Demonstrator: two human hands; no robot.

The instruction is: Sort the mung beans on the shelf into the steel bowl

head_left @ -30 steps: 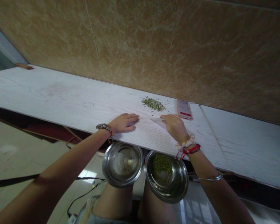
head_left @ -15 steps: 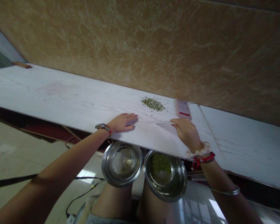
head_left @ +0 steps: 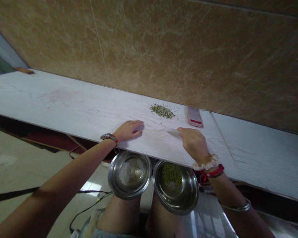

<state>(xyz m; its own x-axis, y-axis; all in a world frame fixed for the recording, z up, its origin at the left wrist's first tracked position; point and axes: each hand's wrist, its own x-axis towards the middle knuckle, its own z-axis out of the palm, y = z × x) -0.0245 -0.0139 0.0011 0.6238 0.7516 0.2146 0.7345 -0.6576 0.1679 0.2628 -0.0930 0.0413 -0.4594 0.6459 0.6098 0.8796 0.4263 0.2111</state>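
Note:
My left hand [head_left: 129, 130] lies on the white wooden surface [head_left: 94, 115], palm down with fingers stretched out, holding nothing. To its right, my right hand [head_left: 193, 142] is closed over the same surface, thumb and fingers drawn together; whatever they may hold is hidden or too small to make out. Beyond both hands lies a loose pile of small green beans and white grains [head_left: 162, 111]. Below the edge, at my knees, a steel bowl [head_left: 113, 188] contains whitish grains [head_left: 129, 174]. Beside it, a second steel bowl [head_left: 192, 198] contains green beans [head_left: 172, 175].
A phone [head_left: 195, 118] with a partly blurred screen lies near the wall, just beyond my right hand. The brown marbled wall [head_left: 149, 49] bounds the surface at the back. A small wooden piece [head_left: 24, 70] sits at the far left. Cables [head_left: 85, 210] run below on the left.
My right hand has shifted slightly left and down, toward the near edge. My left hand has moved very slightly left. The pile and both bowls look unchanged.

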